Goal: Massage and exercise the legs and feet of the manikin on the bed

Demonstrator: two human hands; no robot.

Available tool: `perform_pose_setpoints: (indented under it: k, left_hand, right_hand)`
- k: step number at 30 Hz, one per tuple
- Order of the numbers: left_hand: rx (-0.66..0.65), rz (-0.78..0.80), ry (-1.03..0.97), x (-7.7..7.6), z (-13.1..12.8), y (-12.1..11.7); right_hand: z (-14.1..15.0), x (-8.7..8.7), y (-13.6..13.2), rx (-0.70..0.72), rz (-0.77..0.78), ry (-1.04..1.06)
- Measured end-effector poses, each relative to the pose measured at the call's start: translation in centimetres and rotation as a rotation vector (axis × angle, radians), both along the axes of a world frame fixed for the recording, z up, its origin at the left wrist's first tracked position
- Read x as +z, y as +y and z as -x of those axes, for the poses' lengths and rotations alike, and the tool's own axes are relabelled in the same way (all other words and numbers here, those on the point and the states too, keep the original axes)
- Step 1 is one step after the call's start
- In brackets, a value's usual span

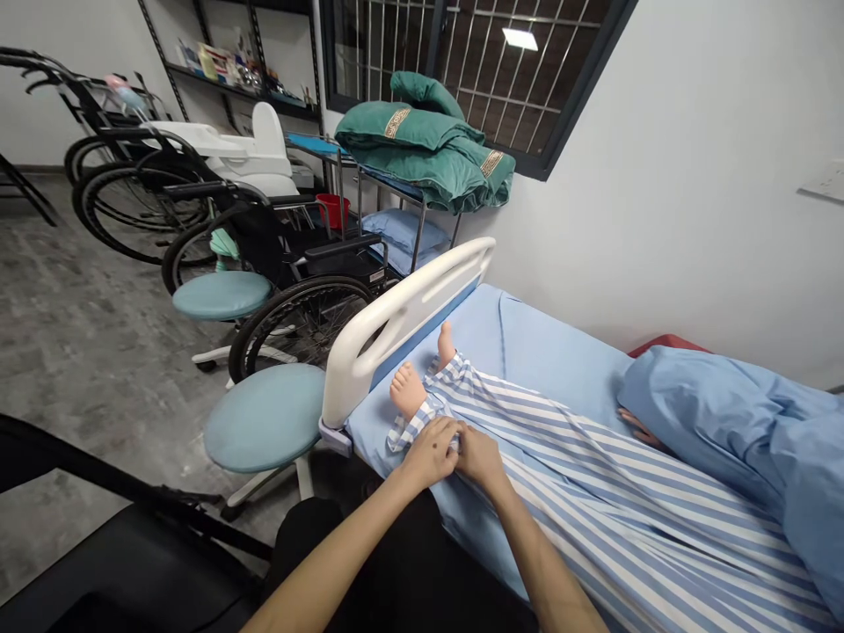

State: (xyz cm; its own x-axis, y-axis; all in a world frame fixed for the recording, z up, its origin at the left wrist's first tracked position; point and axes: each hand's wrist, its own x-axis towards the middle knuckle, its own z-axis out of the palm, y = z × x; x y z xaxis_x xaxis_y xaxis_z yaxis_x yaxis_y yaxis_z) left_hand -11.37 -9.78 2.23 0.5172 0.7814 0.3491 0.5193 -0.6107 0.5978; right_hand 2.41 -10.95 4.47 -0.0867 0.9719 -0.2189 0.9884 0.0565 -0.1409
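On the bed lies a figure in blue-and-white striped trousers (554, 431), its two bare feet (407, 390) pointing up near the footboard; they look like a manikin's. My left hand (432, 450) rests at the near trouser leg, just above the checked cuff (414, 429), with its fingers curled into the cloth. Beside it, touching, my right hand (480, 454) also has bent fingers closed on the striped fabric. The fingertips of both hands are partly hidden. A hand of the figure (639, 428) shows from under a blue cover (712, 396).
The cream footboard (402, 308) rises beyond the feet. Two round stools (264, 418) and wheelchairs (309, 299) stand to the left. Folded green bedding (422, 145) is piled by the barred window. A black chair (132, 563) is at the lower left.
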Motion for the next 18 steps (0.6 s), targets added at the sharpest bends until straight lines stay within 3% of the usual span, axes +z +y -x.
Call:
perform_pose_setpoints:
  k: [5, 10, 13, 18]
  left_hand:
    - [0.120, -0.155, 0.068, 1.2, -0.3, 2.1]
    - [0.108, -0.176, 0.378, 0.5, -0.8, 4.7]
    - [0.055, -0.156, 0.469, -0.2, -1.7, 4.7]
    - [0.083, -0.131, 0.523, -0.7, -2.7, 3.8]
  right_hand:
    - [0.2, 0.3, 0.0, -0.005, 0.018, -0.019]
    - [0.2, 0.9, -0.1, 0.018, -0.002, -0.013]
    - [0.1, 0.9, -0.2, 0.026, -0.026, 0.027]
    - [-0.1, 0.7, -0.2, 0.019, -0.026, 0.080]
